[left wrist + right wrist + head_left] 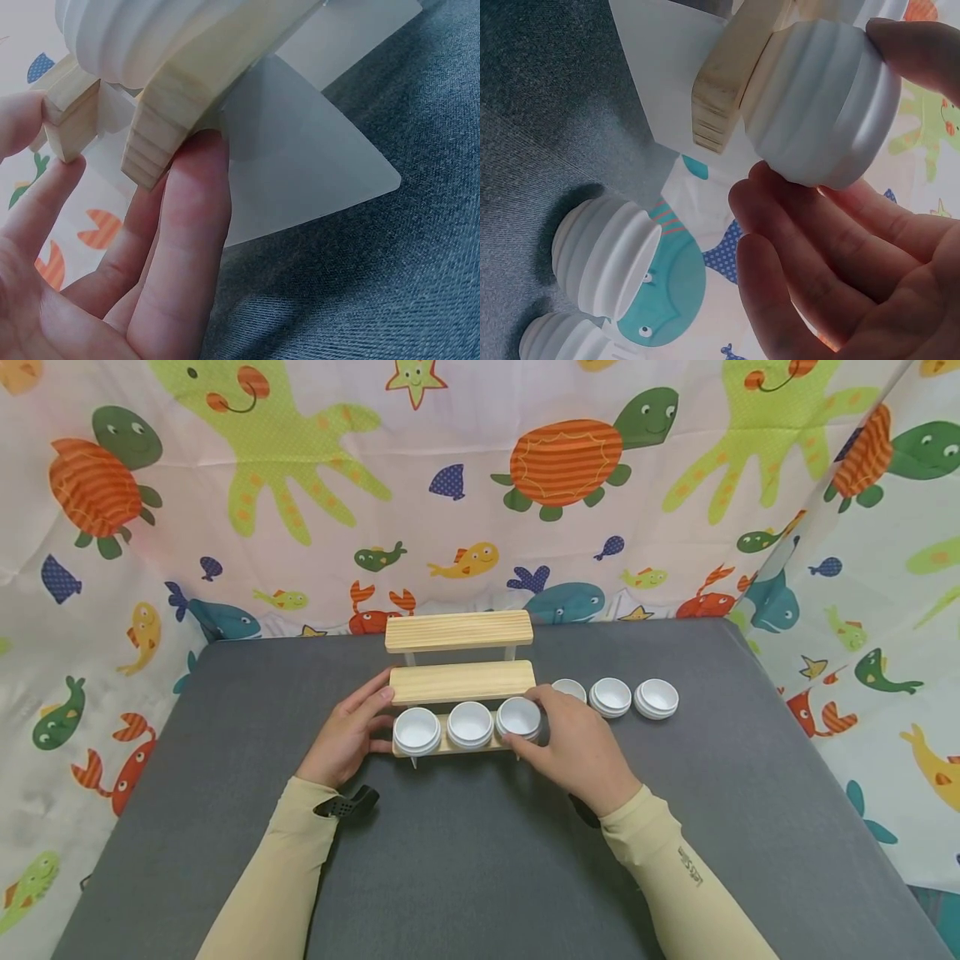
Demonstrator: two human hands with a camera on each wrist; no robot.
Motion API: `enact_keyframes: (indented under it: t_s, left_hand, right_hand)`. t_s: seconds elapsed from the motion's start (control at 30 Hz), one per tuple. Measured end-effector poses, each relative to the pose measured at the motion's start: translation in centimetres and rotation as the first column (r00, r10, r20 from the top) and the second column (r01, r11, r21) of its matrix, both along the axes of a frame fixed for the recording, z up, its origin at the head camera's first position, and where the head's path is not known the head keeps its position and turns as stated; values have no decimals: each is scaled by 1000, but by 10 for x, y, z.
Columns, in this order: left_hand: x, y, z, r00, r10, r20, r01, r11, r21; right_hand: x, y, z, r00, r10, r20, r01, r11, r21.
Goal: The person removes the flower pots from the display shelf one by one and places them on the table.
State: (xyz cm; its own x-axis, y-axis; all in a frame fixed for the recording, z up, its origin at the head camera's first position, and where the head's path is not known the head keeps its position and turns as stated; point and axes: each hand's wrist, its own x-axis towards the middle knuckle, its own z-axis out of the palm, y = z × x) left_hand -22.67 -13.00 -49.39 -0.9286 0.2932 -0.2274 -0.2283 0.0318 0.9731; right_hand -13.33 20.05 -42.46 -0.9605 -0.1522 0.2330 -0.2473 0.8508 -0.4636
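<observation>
A three-step wooden display stand (463, 683) on translucent legs stands on the grey cloth. On its lowest step sit three small white ribbed cups in a row: a left cup (417, 729), a middle cup (470, 723) and a right cup (519, 717). My left hand (347, 735) grips the stand's left end; in the left wrist view, thumb and a finger pinch the middle board while other fingers touch the lowest board (161, 124). With my right hand (581, 743) I pinch the right cup (825, 101) between thumb and fingers, at the step's right end.
Right of the stand, three more white cups (610, 696) rest on the grey table cloth (465, 860); my right hand partly covers the nearest. The middle and top boards (459, 631) rise behind the cups. A curtain (450, 527) printed with sea animals hangs along the back and sides.
</observation>
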Motion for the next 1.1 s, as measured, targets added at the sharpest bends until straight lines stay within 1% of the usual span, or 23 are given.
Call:
enact_keyframes:
  t_s: [0.37, 0.57, 0.77, 1.1]
  left_hand:
    - [-1, 2, 4, 1000, -1, 2, 1, 1000, -1]
    - [1, 3, 3, 1000, -6, 6, 5, 1000, 14]
    - [2, 4, 2, 1000, -13, 6, 13, 1000, 6]
    - [0, 1, 1, 1000, -8, 2, 8, 1000, 2]
  right_hand:
    - [-1, 2, 0, 1000, 2, -12, -2, 1000, -2]
    - [0, 4, 0, 1000, -8, 2, 8, 1000, -4]
    - [3, 13, -3, 1000, -28, 12, 28, 999, -16]
    - [13, 35, -8, 997, -62, -54, 61, 998, -25]
